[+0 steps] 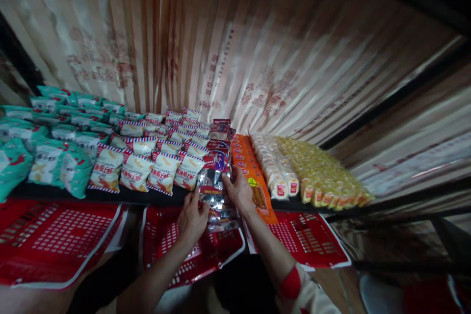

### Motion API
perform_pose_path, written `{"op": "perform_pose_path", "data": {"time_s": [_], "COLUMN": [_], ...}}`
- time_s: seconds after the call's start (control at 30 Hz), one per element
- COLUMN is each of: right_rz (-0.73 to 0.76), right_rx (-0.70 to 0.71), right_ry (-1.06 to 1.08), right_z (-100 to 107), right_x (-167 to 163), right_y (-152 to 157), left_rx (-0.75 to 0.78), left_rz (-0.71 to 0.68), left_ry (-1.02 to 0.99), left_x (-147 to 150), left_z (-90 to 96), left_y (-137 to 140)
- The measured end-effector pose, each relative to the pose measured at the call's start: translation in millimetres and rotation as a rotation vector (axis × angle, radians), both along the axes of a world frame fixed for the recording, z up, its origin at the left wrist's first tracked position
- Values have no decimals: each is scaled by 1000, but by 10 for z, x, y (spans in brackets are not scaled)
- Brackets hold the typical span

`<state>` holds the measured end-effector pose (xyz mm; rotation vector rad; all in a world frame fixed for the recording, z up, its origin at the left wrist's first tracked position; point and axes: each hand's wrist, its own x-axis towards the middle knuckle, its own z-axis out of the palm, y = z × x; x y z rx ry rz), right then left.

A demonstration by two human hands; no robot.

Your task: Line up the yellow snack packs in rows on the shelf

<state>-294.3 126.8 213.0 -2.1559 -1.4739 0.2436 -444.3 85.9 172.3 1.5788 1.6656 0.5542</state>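
A dark red and silver strip of shiny snack packets (215, 189) hangs over the front edge of the shelf. Its left side is pinched by my left hand (193, 218), with thumb and fingers bent at the lower part. Higher up, my right hand (239, 191) grips the right edge, its thumb lying on the front of the foil. More dark red packets (220, 130) stand behind the strip. Close to my right hand lies an orange snack pack (245, 152). White, red and blue snack bags (161, 171) stand in rows left of my left hand.
Green snack bags (47, 162) fill the shelf's left end. To the right are rows of white-wrapped rolls (270, 167) and yellow-wrapped snacks (320, 169). Red baskets (73, 235) stand below the black shelf edge (136, 198). A pleated curtain (206, 24) hangs behind.
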Motion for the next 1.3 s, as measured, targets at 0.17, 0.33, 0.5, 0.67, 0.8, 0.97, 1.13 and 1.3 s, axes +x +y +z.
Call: {"op": "perform_pose_path", "data": {"time_s": [0.17, 0.33, 0.5, 0.67, 0.8, 0.97, 1.13, 1.3], "right_rz": [-45, -61, -97, -131, -157, -189, -242, -279], "right_rx": [-23, -5, -23, -59, -38, -15, -38, -68], "right_ry": [9, 27, 43, 36, 50, 60, 23, 10], "right_z": [21, 32, 69, 113, 116, 111, 181, 282], "right_x": [18, -12, -5, 15, 4, 4, -28, -34], "right_y": [67, 154, 333, 513, 549, 579, 709, 845], "left_rx": [-1, 16, -3, 26, 12, -24, -8, 5], "left_rz": [-11, -15, -39, -65, -88, -144, -153, -172], "left_ry": [-24, -39, 1, 13, 29, 67, 64, 52], "left_x": [3, 14, 5, -22, -60, -132, -181, -184], "left_z": [9, 6, 6, -7, 29, 103, 117, 107], "left_y": [42, 62, 77, 93, 102, 96, 94, 74]}}
